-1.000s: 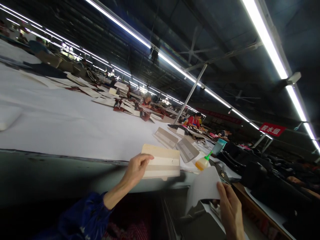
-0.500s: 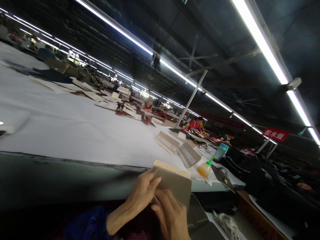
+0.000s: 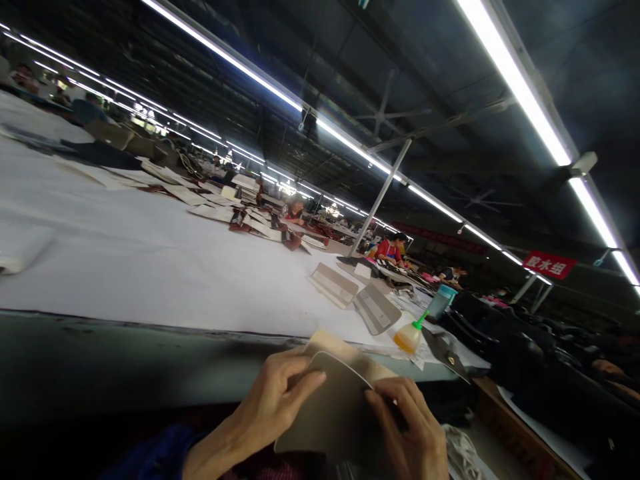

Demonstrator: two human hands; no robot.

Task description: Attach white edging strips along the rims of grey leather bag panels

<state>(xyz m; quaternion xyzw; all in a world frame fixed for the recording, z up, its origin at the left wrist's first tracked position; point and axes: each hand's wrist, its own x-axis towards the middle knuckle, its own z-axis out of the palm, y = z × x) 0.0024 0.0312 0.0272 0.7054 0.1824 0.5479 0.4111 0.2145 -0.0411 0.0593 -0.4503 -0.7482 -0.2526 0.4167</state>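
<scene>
Both my hands hold a flat grey card piece (image 3: 330,413) at the near edge of the long white table (image 3: 150,267), with a tan board (image 3: 345,351) showing just behind its top edge. My left hand (image 3: 273,403) grips the piece's left side, thumb on top. My right hand (image 3: 413,433) pinches its right side with curled fingers. The piece bows slightly upward between the two hands.
Two grey folded card pieces (image 3: 334,285) (image 3: 377,309) lie on the table past my hands. An orange glue bottle with a green nozzle (image 3: 409,337) and a teal cup (image 3: 439,301) stand to the right. Other people work at far tables. A dark bench (image 3: 525,420) runs along the right.
One second ago my hands were apart, left on the tan board, right on a white sheet. They have come together, and the grey piece now lies spread between both hands.
</scene>
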